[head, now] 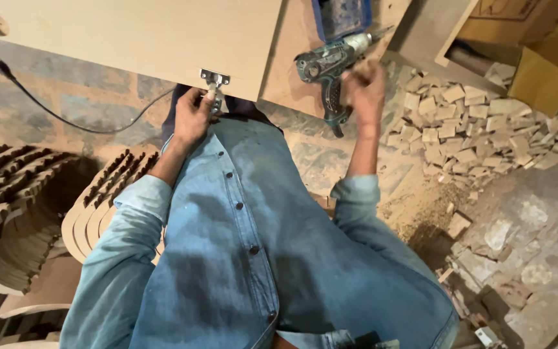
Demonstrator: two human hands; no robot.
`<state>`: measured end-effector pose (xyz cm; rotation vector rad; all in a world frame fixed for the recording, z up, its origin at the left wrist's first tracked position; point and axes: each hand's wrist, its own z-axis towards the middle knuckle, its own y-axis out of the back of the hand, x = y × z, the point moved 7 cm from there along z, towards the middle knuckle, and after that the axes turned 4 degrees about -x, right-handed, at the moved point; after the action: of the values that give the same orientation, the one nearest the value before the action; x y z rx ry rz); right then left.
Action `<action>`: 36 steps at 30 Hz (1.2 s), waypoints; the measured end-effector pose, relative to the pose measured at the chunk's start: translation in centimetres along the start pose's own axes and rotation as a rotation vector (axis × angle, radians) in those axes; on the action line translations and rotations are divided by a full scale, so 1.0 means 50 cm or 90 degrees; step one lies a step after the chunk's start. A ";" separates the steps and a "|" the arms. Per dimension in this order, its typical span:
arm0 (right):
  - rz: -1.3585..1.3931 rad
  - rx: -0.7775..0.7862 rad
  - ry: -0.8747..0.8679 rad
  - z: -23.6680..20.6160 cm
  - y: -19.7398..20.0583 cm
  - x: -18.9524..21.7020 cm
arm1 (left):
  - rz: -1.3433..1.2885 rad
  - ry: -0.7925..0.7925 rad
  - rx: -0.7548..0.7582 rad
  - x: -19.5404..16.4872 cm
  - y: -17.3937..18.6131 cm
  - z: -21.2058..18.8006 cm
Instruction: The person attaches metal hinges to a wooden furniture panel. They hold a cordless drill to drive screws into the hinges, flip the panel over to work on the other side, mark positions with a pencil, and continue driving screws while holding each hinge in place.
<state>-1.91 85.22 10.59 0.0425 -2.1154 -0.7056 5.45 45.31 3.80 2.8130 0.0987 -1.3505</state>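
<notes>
- Pinching the metal hinge [214, 83] at the near edge of the wooden panel [143, 39], the left hand [193, 116] kept it seated; a slackened pinch risked skewing the hinge.
- Right hand [364, 87] was loosely curled just right of the cordless drill [330, 68], whether touching could not be told; a fumbled grip risked dropping it.
- Wood offcuts [479, 123] littered the floor at right, a likely tripping hazard.

wood offcuts [479, 116] – rt, black cable [66, 119], cardboard box [540, 71]

Warm dim light, soft shadows btm-left, slight motion blur, wide-angle edges.
</notes>
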 end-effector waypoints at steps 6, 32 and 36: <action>-0.326 0.007 0.307 -0.066 -0.097 -0.008 | -0.015 -0.011 -0.002 0.007 0.013 0.003; -0.108 0.106 0.315 -0.363 -0.047 0.134 | -0.030 -0.007 -0.017 0.052 0.026 0.017; -0.109 0.206 0.319 -0.401 -0.102 0.172 | 0.020 -0.028 -0.034 0.043 0.033 0.014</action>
<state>6.93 69.14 23.49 0.5284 -1.7292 -0.3882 6.35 43.74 1.67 2.7278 0.0880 -1.3810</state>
